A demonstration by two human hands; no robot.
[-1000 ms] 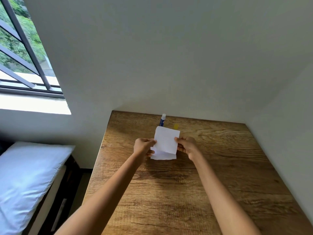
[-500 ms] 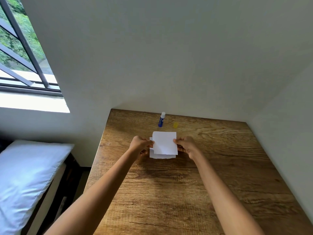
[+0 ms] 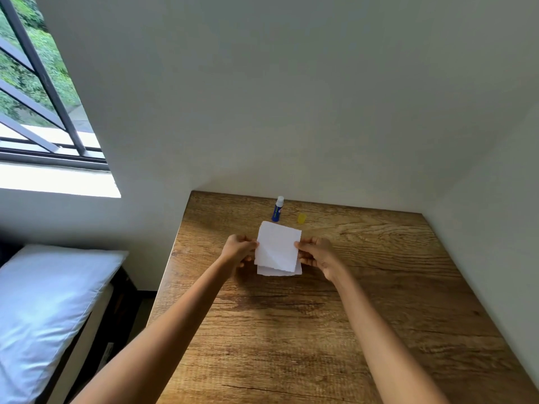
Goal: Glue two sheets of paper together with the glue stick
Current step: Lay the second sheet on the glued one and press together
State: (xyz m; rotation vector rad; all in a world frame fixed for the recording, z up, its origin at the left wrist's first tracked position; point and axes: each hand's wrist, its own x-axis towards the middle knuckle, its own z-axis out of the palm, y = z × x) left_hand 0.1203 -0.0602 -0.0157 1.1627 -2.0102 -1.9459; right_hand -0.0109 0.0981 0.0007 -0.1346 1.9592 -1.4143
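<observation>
I hold a small white upper sheet of paper (image 3: pixel 277 243) by its side edges, tilted up at the far end. My left hand (image 3: pixel 237 249) pinches its left edge and my right hand (image 3: pixel 316 253) pinches its right edge. A second white sheet (image 3: pixel 278 271) lies flat on the wooden table (image 3: pixel 379 287) just beneath, its near edge showing below the upper sheet. The blue glue stick (image 3: pixel 278 209) stands upright and uncapped near the back wall, beyond the papers. Its yellow cap (image 3: pixel 301 218) sits on the table to the right of it.
White walls close off the table at the back and on the right. The table's left edge drops off toward a bed with a white pillow (image 3: pixel 43 310). A barred window (image 3: pixel 38 91) is at the upper left.
The upper sheet was tilted up, came down nearly flat on the lower sheet half a second ago, and is now lifted again at its far edge. Both hands keep their hold.
</observation>
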